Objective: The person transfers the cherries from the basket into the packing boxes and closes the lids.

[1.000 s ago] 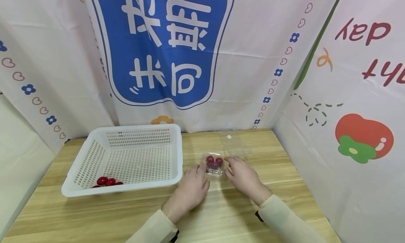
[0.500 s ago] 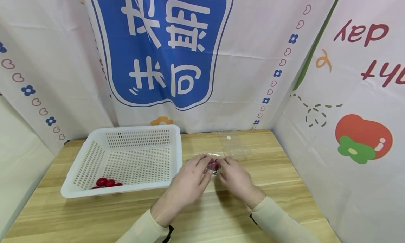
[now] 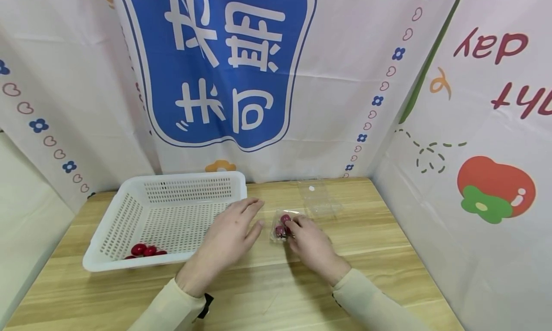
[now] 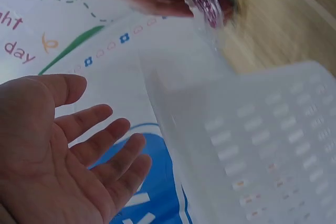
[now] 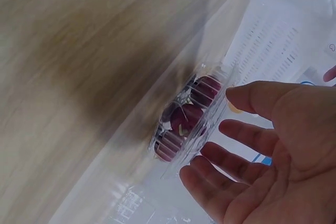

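At clear tub (image 5: 198, 141), right hand (image 3: 314, 248); near white basket (image 3: 181, 176), left hand (image 3: 225, 234); fingers of both spread.

Fruits (image 5: 186, 120): coloured dark red. Box (image 5: 202, 135): clear. Basket (image 3: 181, 221): white, patterned with slots. Tabletop (image 3: 258, 283): light brown, streaked with grain. Cloth (image 3: 332, 96): white, printed with blue panel (image 3: 246, 79), white characters (image 3: 189, 102), red hearts (image 3: 384, 86), blue flowers (image 3: 398, 53).

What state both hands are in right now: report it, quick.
Left hand: open, holding nothing.
Right hand: open, at the clear box of red fruit; whether it touches cannot be told.
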`<state>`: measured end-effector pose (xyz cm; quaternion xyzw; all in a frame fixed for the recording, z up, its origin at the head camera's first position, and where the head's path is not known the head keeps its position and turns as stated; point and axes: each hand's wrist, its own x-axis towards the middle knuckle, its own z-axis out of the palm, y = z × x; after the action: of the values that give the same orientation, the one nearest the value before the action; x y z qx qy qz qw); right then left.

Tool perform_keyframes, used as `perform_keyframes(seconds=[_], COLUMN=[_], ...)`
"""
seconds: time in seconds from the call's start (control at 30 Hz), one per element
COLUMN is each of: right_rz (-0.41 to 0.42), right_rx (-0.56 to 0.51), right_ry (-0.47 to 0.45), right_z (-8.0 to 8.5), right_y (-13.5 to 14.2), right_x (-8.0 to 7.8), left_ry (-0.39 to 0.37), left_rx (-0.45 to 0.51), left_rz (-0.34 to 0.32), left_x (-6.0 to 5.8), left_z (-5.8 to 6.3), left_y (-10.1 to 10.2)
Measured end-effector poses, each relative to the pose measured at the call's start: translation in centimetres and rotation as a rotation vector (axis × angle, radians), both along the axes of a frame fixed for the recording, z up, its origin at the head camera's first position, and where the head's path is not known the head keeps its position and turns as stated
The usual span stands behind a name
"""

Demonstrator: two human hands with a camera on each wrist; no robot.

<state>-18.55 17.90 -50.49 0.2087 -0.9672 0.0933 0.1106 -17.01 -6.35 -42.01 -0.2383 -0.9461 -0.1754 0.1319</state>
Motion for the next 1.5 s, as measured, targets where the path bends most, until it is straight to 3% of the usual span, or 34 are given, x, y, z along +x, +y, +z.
perform_keyframes(seconds=[0.27, 0.53, 0.8, 1.5], right_rz=[-0.018, -0.013, -0.012, -0.043], right_rx=[0.01, 0.03, 0.03, 0.023], right_ry=[-0.041, -0.036, -0.048, -0.22], right_z=[-0.2, -0.2, -0.3, 0.4], right_y=[-0.6, -1.3, -2.4, -6.6], right_x=[-0.5, -1.7, -3.3, -9.0], left_ry=[-0.017, 0.015, -0.007, -0.053], left_rx=[-0.044, -0.096, -0.112, -0.117], left_rz=[0.02, 0.095, 0.148, 0.155], left_x=[-0.5, -0.7, -0.5, -0.3], left_z=[0.0, -0.5, -1.3, -1.8], left_y=[-2.6, -4.9, -6.4, -7.3])
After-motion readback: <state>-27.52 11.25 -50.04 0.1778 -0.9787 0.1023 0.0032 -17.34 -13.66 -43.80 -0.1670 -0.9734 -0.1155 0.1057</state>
